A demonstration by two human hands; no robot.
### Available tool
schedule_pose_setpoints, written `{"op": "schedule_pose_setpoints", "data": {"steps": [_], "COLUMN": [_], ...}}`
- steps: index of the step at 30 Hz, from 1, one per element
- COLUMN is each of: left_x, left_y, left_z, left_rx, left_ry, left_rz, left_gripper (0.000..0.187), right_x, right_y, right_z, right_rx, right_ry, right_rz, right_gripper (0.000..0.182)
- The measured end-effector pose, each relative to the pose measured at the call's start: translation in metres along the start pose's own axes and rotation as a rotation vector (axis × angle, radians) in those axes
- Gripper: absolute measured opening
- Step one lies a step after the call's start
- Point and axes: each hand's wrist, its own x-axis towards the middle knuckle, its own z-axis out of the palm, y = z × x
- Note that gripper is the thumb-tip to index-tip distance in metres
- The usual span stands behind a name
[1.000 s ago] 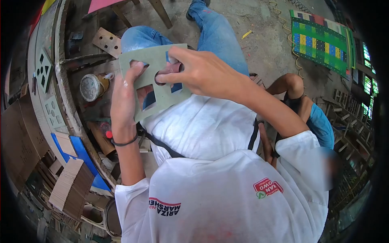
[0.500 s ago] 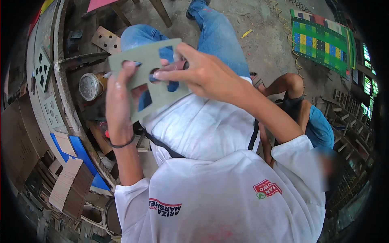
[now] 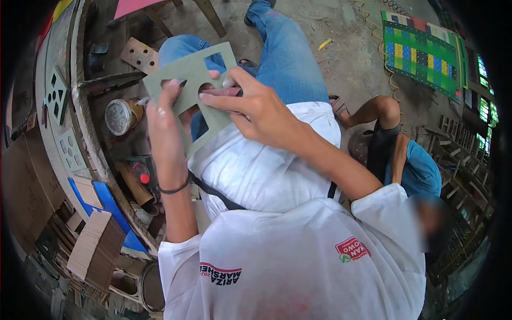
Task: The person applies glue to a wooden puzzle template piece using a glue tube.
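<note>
A grey-green board (image 3: 189, 96) with several cut-out holes is held tilted above my lap. My left hand (image 3: 166, 120) grips its left side, the thumb lying over the face near a triangular hole. Between the fingers of my right hand (image 3: 261, 104) is a reddish-brown roll (image 3: 229, 92) that looks like sandpaper, at the round hole near the board's middle. My right fingertips touch the rim of that hole. The far end of the roll and the fingers behind the board are partly hidden.
Along the left bench (image 3: 80, 101) lie similar boards with holes (image 3: 55, 95). Below it stand a paint-spattered bucket (image 3: 120, 117) and a bottle with a red cap (image 3: 141, 173). A co-worker in a blue shirt (image 3: 418, 165) sits close on my right. Green panels (image 3: 421, 56) lie farther off.
The board has turned somewhat and its lower edge has come up. My right hand has shifted slightly left, still at the round hole with the roll. My left hand keeps its grip.
</note>
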Motion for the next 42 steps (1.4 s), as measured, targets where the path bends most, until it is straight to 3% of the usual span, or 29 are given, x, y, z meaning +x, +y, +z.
{"op": "schedule_pose_setpoints", "data": {"steps": [6, 8, 10, 12, 13, 14, 15, 16, 17, 20, 22, 23, 24, 25, 27, 28, 31, 34, 38, 40, 42], "left_x": [0.012, 0.023, 0.025, 0.025, 0.028, 0.032, 0.034, 0.036, 0.037, 0.036, 0.04, 0.041, 0.04, 0.039, 0.028, 0.025, 0.021, 0.017, 0.019, 0.022, 0.027], "left_y": [-0.007, -0.009, -0.007, -0.025, -0.036, -0.049, -0.055, -0.059, -0.064, -0.066, -0.071, -0.074, -0.069, -0.063, -0.042, -0.042, -0.049, -0.048, -0.054, -0.059, -0.07], "left_z": [0.0, -0.03, -0.05, -0.062, -0.067, -0.068, -0.057, -0.049, -0.047, -0.025, -0.026, -0.028, -0.027, -0.028, -0.017, -0.016, -0.018, -0.012, -0.013, -0.013, -0.017], "left_rx": [0.012, -0.196, -0.414, -0.445, -0.578, -0.632, -0.578, -0.526, -0.448, -0.392, -0.277, -0.162, -0.16, -0.284, -0.357, -0.354, -0.347, -0.394, -0.65, -0.703, -0.752], "left_ry": [0.073, 0.023, 0.034, 0.177, -0.003, -0.098, -0.019, 0.063, -0.011, 0.108, 0.166, 0.228, 0.227, 0.13, -0.002, -0.004, -0.169, -0.201, -0.386, -0.411, -0.436], "left_rz": [0.026, 0.074, 0.075, 0.022, 0.066, 0.079, 0.071, 0.064, 0.063, 0.048, 0.039, 0.026, 0.028, -0.035, -0.139, -0.138, 0.104, 0.189, 0.21, 0.23, 0.245], "left_gripper": [0.041, 0.044, 0.045, 0.041, 0.038, 0.036, 0.036, 0.035, 0.035, 0.028, 0.032, 0.035, 0.035, 0.05, 0.087, 0.087, 0.099, 0.108, 0.121, 0.122, 0.124], "right_x": [0.005, -0.005, -0.014, -0.015, -0.013, -0.009, -0.005, -0.001, 0.002, 0.01, 0.011, 0.009, 0.008, 0.006, 0.0, -0.002, -0.008, -0.006, -0.007, -0.008, -0.008], "right_y": [-0.004, -0.014, -0.019, -0.027, -0.023, -0.017, -0.014, -0.015, -0.017, -0.022, -0.014, -0.015, -0.017, -0.02, -0.023, -0.025, -0.033, -0.033, -0.031, -0.029, -0.029], "right_z": [-0.006, -0.015, -0.04, -0.051, -0.047, -0.039, -0.031, -0.024, -0.015, -0.01, -0.006, -0.007, -0.01, -0.012, 0.001, 0.007, 0.014, 0.024, 0.025, 0.03, 0.029], "right_rx": [-0.069, -0.03, -0.031, 0.094, 0.099, 0.403, 0.706, 0.702, 0.716, 0.737, 0.461, 0.464, 0.234, 0.002, 0.036, 0.072, 0.106, 0.126, 0.121, 0.121, 0.11], "right_ry": [0.015, 0.002, 0.012, 0.151, 0.152, 0.253, 0.357, 0.366, 0.424, 0.498, 0.481, 0.48, 0.384, 0.285, 0.24, 0.193, 0.015, -0.001, -0.075, -0.05, -0.061], "right_rz": [-0.012, -0.011, 0.075, 0.396, 0.396, 0.462, 0.516, 0.513, 0.446, 0.392, 0.271, 0.271, 0.117, -0.033, -0.102, -0.176, -0.143, -0.19, -0.184, -0.194, -0.199], "right_gripper": [0.046, 0.047, 0.05, 0.05, 0.05, 0.048, 0.046, 0.046, 0.045, 0.045, 0.05, 0.05, 0.051, 0.053, 0.052, 0.05, 0.043, 0.038, 0.037, 0.05, 0.048]}}
